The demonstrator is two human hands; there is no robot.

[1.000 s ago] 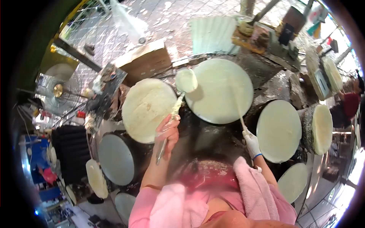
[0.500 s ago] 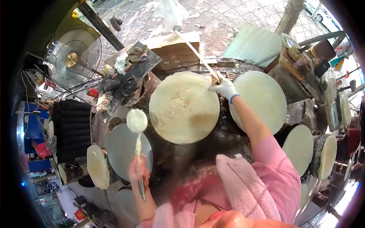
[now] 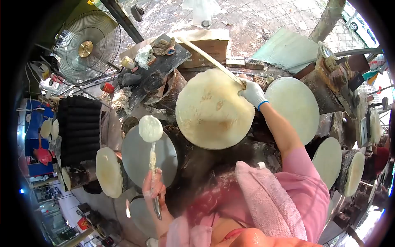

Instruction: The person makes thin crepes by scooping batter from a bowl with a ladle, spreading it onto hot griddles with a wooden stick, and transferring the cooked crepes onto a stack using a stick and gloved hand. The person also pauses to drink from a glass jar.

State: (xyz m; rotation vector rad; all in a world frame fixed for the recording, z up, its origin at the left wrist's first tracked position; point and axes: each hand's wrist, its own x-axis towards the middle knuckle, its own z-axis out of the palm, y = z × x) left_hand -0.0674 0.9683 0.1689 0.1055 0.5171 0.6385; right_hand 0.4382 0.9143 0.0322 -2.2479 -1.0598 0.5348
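Note:
My left hand [image 3: 154, 187], bare, is closed around the handle of a ladle [image 3: 150, 128] whose bowl is coated with pale batter. The bowl hangs over the edge of a bare grey round griddle [image 3: 144, 158]. In a white glove, my right hand [image 3: 253, 94] grips a long pale stick [image 3: 205, 57] that slants up to the left. It is at the right rim of the middle griddle, covered by a large round flatbread [image 3: 216, 117] with browned patches. Whether the glove touches the bread's edge, I cannot tell. Another pale round sheet [image 3: 292, 109] lies just right of my hand.
More batter-covered griddles stand right [image 3: 327, 162] and left [image 3: 109, 172]. A fan [image 3: 86, 48] is at the upper left, near a cluttered dark board [image 3: 175, 57]. A cardboard box [image 3: 205, 55] and wire fence lie beyond. A pink towel [image 3: 269, 197] hangs over my chest.
The view has shifted slightly. The stick now points lower to the left, still in my right hand. The middle flatbread looks more evenly yellowish. My left hand keeps the ladle raised.

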